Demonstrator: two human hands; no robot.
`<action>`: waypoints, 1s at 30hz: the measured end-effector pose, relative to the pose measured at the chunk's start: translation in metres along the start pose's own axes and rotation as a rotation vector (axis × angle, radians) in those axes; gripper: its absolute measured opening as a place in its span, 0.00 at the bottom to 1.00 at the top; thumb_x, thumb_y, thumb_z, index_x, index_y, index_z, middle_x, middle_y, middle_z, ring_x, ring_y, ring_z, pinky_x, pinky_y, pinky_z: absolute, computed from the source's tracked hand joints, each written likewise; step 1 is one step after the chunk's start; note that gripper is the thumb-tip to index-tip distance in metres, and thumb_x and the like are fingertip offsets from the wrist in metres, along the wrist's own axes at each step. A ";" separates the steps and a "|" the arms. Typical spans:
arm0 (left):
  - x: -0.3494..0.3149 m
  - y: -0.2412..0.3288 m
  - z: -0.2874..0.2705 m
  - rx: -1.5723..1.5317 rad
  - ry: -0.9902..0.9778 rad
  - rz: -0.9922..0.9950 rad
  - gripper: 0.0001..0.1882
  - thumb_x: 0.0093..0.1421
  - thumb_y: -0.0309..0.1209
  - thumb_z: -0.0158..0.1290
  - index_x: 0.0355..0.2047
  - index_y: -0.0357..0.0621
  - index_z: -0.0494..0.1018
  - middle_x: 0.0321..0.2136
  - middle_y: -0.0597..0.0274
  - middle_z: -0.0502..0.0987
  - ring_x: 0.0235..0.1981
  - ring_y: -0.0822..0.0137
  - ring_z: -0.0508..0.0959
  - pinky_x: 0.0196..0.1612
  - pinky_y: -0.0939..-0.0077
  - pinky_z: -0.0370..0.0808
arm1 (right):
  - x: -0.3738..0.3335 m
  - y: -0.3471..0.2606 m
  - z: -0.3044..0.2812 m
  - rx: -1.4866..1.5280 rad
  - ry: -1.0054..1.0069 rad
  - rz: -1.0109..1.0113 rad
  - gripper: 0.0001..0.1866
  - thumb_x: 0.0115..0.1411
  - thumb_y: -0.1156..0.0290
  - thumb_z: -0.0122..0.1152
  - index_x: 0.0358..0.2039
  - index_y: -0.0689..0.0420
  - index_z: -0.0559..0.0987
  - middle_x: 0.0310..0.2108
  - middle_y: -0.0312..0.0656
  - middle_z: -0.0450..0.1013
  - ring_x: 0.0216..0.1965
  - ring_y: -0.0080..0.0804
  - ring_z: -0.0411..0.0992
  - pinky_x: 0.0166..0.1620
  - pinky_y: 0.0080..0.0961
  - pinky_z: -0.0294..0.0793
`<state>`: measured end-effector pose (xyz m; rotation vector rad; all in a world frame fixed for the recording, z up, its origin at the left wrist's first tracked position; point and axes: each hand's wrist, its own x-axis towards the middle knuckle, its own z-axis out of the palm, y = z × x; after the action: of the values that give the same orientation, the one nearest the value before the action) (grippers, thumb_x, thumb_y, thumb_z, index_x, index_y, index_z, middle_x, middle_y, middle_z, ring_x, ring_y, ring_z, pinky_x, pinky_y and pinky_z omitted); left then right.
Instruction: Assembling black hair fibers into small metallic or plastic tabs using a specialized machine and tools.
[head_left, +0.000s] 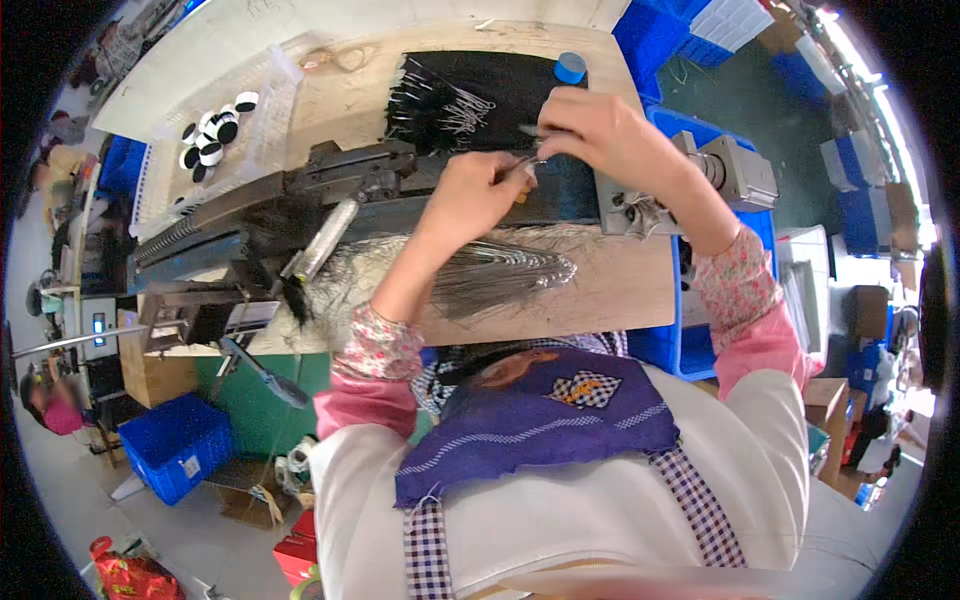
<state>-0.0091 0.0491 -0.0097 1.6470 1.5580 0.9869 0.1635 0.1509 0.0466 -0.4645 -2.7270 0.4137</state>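
Thin metal pin (522, 160): in the head view we see it pinched between the fingertips of the left hand (470, 195) and the right hand (590, 130), both pressed together on it above the dark machine bed (400, 205). We cannot tell its exact shape; it is small and partly covered by the fingers.

Behind the hands we see a black mat (480, 85) carrying a loose pile of similar metal pins (455, 105), with a blue cap (570, 67) at its far right corner. Nearer the body, a fanned bundle of grey wires (500, 275) lies on the wooden bench (620, 290). A clear plastic tray (265, 130) at far left holds black and white discs (212, 135). A grey motor block (735, 170) stands right of the machine.

Around the bench we see blue crates (175, 440) on a grey floor (80, 500), and cartons at right.
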 end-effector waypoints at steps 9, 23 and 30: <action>-0.044 0.023 -0.037 0.710 0.384 0.172 0.08 0.55 0.36 0.55 0.25 0.45 0.75 0.23 0.60 0.75 0.25 0.55 0.77 0.26 0.62 0.73 | 0.016 -0.013 0.041 0.043 0.213 -0.279 0.06 0.49 0.71 0.59 0.30 0.55 0.77 0.26 0.40 0.71 0.32 0.40 0.73 0.35 0.34 0.74; -0.089 -0.006 0.025 0.764 0.252 0.451 0.14 0.51 0.29 0.60 0.39 0.39 0.76 0.43 0.56 0.75 0.45 0.56 0.73 0.49 0.65 0.71 | 0.062 -0.017 0.062 0.319 0.112 -0.090 0.11 0.55 0.68 0.61 0.35 0.62 0.79 0.31 0.46 0.76 0.34 0.43 0.75 0.39 0.31 0.74; -0.092 -0.037 -0.048 -1.978 -0.073 -0.211 0.30 0.63 0.57 0.42 0.41 0.40 0.75 0.19 0.65 0.67 0.14 0.74 0.68 0.14 0.79 0.65 | 0.062 -0.021 0.062 0.383 0.050 0.029 0.10 0.50 0.69 0.62 0.30 0.62 0.80 0.27 0.49 0.76 0.32 0.46 0.74 0.38 0.35 0.72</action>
<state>-0.0694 -0.0413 -0.0254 0.0594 0.1208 1.4239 0.0795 0.1411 0.0154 -0.4019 -2.5108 0.8959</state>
